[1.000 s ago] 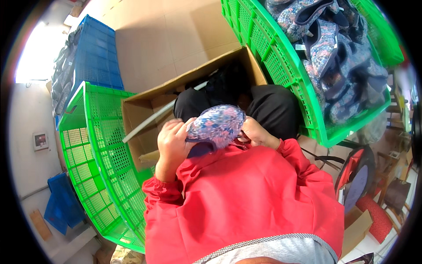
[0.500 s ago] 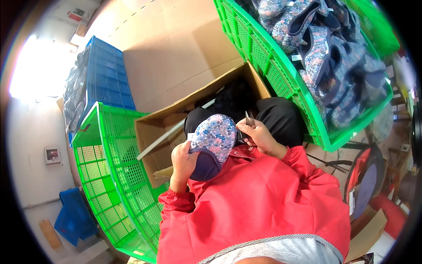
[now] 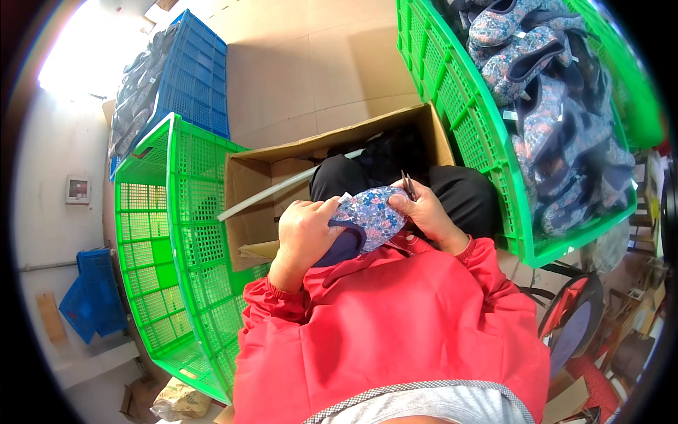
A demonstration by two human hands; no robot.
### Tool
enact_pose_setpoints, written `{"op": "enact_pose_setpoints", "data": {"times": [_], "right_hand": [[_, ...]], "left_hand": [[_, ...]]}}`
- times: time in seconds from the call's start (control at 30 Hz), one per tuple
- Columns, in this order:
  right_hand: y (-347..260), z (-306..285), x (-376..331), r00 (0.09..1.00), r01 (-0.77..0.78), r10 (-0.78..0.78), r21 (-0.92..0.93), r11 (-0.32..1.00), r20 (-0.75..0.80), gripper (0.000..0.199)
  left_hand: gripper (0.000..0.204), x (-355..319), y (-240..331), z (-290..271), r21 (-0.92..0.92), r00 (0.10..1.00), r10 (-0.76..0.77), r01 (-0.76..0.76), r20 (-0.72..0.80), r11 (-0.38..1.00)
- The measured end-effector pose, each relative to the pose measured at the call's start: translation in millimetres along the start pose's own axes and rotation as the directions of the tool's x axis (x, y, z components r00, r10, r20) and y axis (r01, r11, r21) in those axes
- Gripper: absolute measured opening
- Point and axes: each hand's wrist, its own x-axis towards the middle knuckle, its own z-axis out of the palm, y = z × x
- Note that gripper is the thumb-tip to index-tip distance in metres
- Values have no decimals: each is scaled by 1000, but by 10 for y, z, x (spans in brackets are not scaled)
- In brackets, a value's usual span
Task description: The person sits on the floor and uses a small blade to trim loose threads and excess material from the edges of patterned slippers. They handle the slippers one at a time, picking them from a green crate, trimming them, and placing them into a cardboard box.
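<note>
A slipper [image 3: 379, 220] with a blue-and-pink floral top and a dark navy lining lies across my lap, toe to the right. My left hand [image 3: 305, 227] is closed around its heel end, by a small white tag [image 3: 345, 198]. At the toe, the thumb of my right hand [image 3: 421, 212] presses on the floral fabric. The same hand keeps a pair of small dark thread snips [image 3: 407, 185], whose blades point up and away past the fingers; their handles are hidden in the palm.
An open cardboard box [image 3: 247, 185] stands beyond my knees, with a pale bar [image 3: 282, 188] across it. A green crate [image 3: 462, 120] at right is heaped with floral slippers [image 3: 558, 120]. Another green crate [image 3: 185, 240] stands at left, and a blue crate [image 3: 201, 78] holds dark items behind it.
The slipper has tipped from toe-up to lying sideways with its toe to the right. My right hand has come onto the toe, the snips still in it. The view has shifted slightly.
</note>
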Motion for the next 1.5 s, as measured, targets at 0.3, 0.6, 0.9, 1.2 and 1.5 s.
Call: {"op": "enact_pose_setpoints", "data": {"times": [0.3,0.6,0.9,1.2,1.5], "right_hand": [[195,-63,-178,990,137,-138,39,990,11,26],[284,-5,-277,986,98,-131,267,959,107,20],[353,-133,-332,982,64,-99,208,976,163,24],[235,-319,-486,967,58,6,-244,968,254,51],[217,-314,-482,969,-35,116,-347,937,217,39]], "left_hand": [[70,159,216,-318,-313,971,-21,97,237,945],[20,230,189,36,-360,980,182,-143,76,922],[5,142,282,215,-494,998,38,-54,-43,868],[3,128,405,294,-624,978,-46,167,205,764],[6,178,384,392,-605,975,79,63,205,794]]}}
